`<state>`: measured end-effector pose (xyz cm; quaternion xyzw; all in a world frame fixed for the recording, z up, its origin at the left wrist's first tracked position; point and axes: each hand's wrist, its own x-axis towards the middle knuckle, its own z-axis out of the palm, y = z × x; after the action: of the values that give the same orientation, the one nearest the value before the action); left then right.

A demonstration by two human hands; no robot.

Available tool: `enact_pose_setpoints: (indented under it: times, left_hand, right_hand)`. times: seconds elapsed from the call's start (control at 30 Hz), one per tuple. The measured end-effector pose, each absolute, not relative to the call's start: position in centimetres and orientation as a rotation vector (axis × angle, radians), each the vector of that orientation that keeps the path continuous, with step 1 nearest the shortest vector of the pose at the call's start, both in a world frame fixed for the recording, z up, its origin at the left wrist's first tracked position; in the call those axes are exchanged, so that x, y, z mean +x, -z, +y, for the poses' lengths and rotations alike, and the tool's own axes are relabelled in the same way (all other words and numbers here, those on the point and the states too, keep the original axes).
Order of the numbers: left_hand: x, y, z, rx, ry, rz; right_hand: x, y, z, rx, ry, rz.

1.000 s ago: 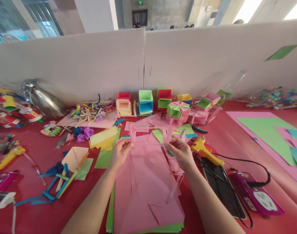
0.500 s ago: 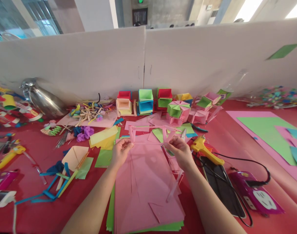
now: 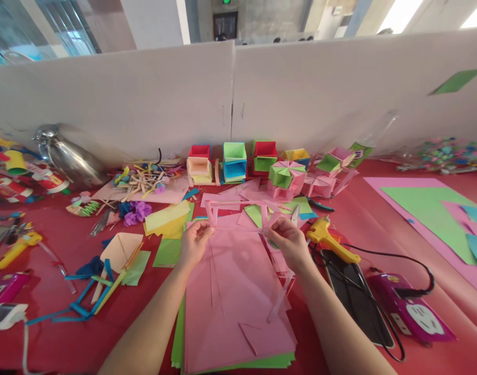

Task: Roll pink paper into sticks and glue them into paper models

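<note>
- Against the frame from a second ago almost nothing has shifted: both hands sit at the same spot in the centre, and the right hand's fingers have crept slightly up along the strip.
- My left hand (image 3: 195, 244) is closed in a narrow pinch on the left corner of the pink paper-strip frame (image 3: 238, 214). My right hand (image 3: 291, 245) pinches its right corner in the same way.
- I judge the two-ended pinch is there because the strips are limp. Held at both corners, the frame stays stretched and lifted clear of the sheets below.
- The frame hangs just above the centre of the picture, over the far end of the stack of pink paper sheets (image 3: 238, 297).
- That stack lies straight in front of me, on a green paper sheet (image 3: 178, 333) that peeks out at lower left. This keeps the paper close under my hands.
- The yellow hot-glue gun (image 3: 327, 238) lies just right of my right hand on the red worktop (image 3: 363, 208), within easy reach.
- Count: two hands, one frame and one pink stack. There are two yellow glue guns, the second (image 3: 15, 247) at far left.
- I also count three stacks of coloured folded paper boxes (image 3: 234, 161) at the back centre, and one purple power strip (image 3: 414, 312) at lower right.
</note>
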<state>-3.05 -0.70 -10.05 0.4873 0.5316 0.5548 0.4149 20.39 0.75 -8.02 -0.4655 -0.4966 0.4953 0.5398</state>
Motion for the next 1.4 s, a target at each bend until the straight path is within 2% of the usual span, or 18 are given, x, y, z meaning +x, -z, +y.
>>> enact_pose_setpoints:
  times: [0.6, 1.4]
  left_hand:
    - [-2.9, 10.2, -0.4, 1.036, -1.482, 1.196]
    - [-2.8, 8.7, -0.9, 0.637, -1.364, 0.998]
  right_hand:
    - [20.4, 8.1, 0.8, -1.069, -1.194, -1.178]
    - [20.9, 7.2, 0.1, -1.126, -1.272, -1.181]
